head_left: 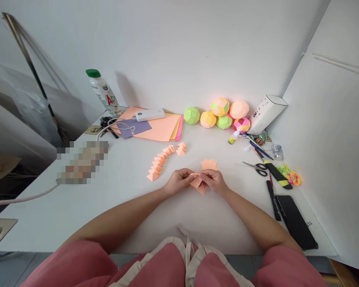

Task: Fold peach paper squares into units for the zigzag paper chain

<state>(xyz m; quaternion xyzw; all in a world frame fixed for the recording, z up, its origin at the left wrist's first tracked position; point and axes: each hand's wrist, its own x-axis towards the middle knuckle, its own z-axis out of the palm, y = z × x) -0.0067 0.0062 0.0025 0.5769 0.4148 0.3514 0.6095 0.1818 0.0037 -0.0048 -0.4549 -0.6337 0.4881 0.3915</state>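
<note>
Between my two hands is a small orange paper piece, partly folded, low over the white table. My left hand pinches its left edge between thumb and fingers. From the other side my right hand grips it, thumb on the paper. Just behind the right hand lies a small stack of orange paper. To the left, a curved row of folded orange pieces stands on the table, with a few more folded pieces beside its far end.
Colourful paper balls sit along the back wall. Large paper sheets lie under a white power bank, near a bottle. At right are scissors, a cutter, a glue bottle and a black phone.
</note>
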